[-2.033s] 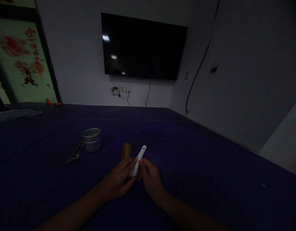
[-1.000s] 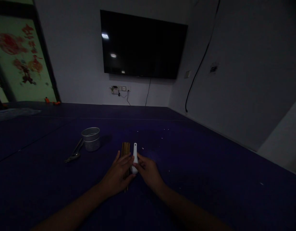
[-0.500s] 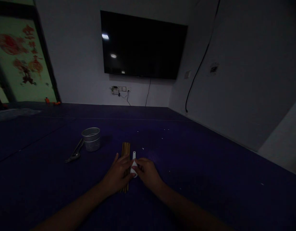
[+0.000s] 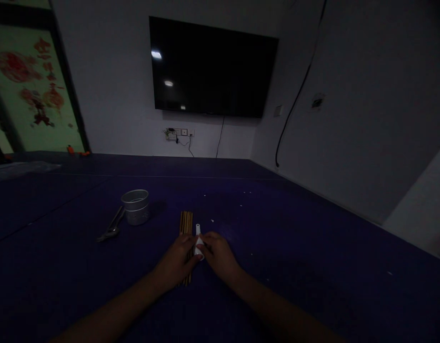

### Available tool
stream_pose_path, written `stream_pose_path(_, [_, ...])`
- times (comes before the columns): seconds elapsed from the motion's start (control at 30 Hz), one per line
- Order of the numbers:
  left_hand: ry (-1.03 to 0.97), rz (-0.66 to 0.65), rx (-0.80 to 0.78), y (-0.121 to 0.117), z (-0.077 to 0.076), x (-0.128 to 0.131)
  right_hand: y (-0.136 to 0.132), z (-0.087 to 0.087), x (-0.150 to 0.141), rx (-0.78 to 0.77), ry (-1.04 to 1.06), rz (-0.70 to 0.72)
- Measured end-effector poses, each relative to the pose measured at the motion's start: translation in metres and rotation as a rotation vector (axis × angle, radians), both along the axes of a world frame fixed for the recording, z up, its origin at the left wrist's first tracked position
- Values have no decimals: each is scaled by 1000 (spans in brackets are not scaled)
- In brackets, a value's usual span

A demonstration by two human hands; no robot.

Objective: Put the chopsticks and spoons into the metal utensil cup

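Observation:
A white spoon [image 4: 198,241] lies between my two hands, its holed handle pointing away from me. My left hand [image 4: 176,261] reaches across a bundle of wooden chopsticks [image 4: 186,222], its thumb and fingers closed on the spoon's left side. From the right, my right hand [image 4: 220,258] pinches the same spoon with thumb and fingertips. The chopsticks lie side by side on the purple surface [image 4: 298,257], their middle hidden under my left hand. Part of the spoon's bowl is covered by my thumbs.
To the left stands a metal cup [image 4: 136,209] with holes low in its wall. Metal cutlery [image 4: 112,231], including a spoon, lies beside it. Small white scraps [image 4: 212,220] dot the surface. Farther back are a plastic sheet [image 4: 23,168], a wall and a television [image 4: 215,66].
The fingers of my left hand have drawn in from a more spread pose over the chopsticks. The white spoon has shifted very slightly left; the cup and cutlery have stayed put.

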State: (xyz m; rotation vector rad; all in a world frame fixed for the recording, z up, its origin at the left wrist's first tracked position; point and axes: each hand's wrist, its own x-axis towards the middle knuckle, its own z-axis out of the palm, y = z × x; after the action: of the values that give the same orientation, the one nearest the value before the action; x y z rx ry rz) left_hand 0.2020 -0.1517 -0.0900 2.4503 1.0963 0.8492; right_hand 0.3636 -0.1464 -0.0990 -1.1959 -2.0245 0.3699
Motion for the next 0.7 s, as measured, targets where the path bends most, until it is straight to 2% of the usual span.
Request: stream_pose_path(0.7, [-110,-9,-34,1,-3,-2,-3,0,-2,33,52,7])
